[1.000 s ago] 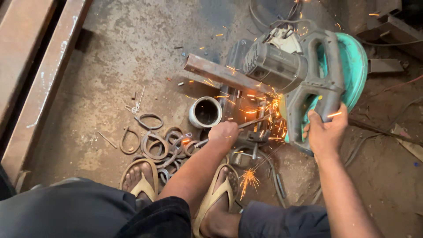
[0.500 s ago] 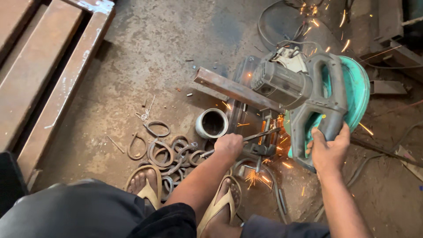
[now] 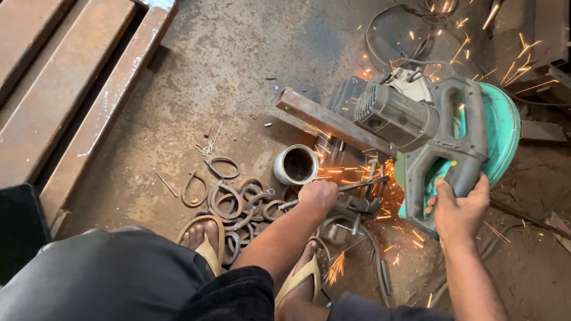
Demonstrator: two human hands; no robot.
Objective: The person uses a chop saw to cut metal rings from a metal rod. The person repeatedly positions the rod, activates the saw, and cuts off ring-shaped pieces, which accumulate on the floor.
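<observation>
- you are mid-cut: your right hand is wrapped tight round the handle of the green chop saw, pressing it down, sparks flying off the blade.
- your left hand is closed round a thin metal rod, feeding it in just left of the saw.
- the rod looks dark, slim and straight, lying level under the saw.
- next calls for steady pressure and a firm hold on the rod.
- bent metal loops lie further left of the saw.

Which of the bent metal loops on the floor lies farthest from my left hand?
The teardrop loop lying alone at the pile's left edge, beside a thin rod; the others cluster nearer the left hand.
</observation>
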